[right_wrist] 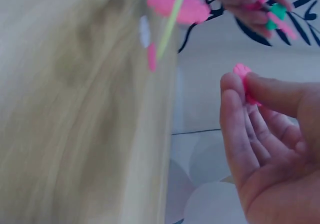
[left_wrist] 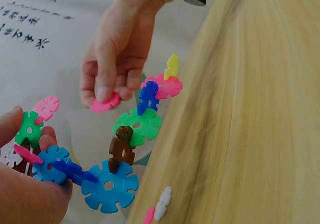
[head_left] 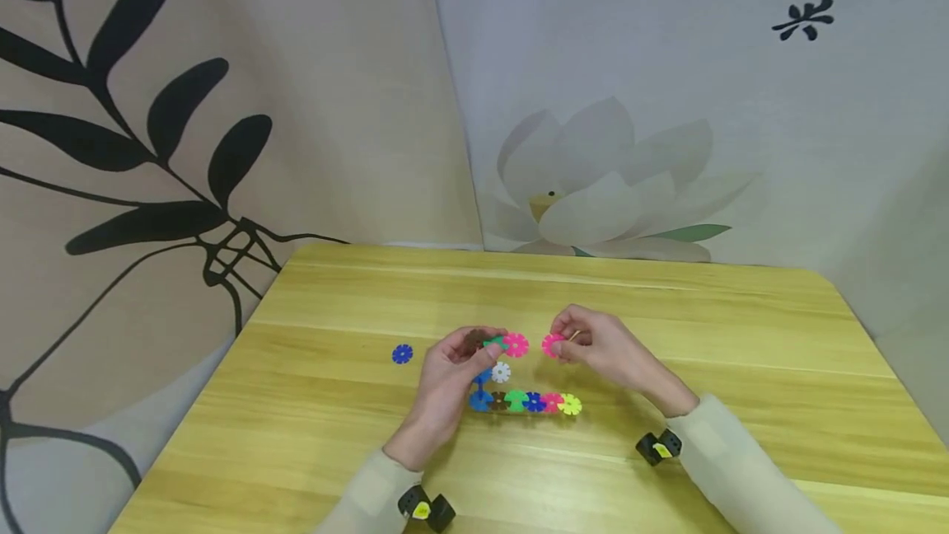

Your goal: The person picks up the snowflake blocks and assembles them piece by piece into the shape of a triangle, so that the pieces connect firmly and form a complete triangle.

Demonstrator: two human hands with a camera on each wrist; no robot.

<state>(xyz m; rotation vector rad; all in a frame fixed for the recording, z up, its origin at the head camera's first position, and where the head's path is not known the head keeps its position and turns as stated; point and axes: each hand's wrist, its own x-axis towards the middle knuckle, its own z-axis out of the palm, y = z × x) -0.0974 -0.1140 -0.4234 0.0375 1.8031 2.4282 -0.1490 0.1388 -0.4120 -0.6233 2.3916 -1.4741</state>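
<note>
My left hand (head_left: 445, 369) holds a bent chain of interlocked plastic snowflake discs. In the left wrist view, the chain has a light blue disc (left_wrist: 110, 186) at its corner, then a brown disc (left_wrist: 121, 149), a light green disc (left_wrist: 137, 125), a dark blue disc (left_wrist: 148, 98), a pink one and a yellow disc (left_wrist: 172, 66) at the tip. Near the left fingers, a green disc (left_wrist: 30, 129) carries an end pink disc (head_left: 516, 344). Thumb and fingers of my right hand (head_left: 596, 344) pinch a separate pink disc (right_wrist: 241, 73), a short gap right of that end.
A loose dark blue disc (head_left: 403, 353) lies on the wooden table (head_left: 704, 336), left of the left hand. Close to the chain is a white disc (head_left: 501, 372). Printed cloth walls (head_left: 356, 105) stand behind the table. Each wrist wears a small black camera (head_left: 658, 447).
</note>
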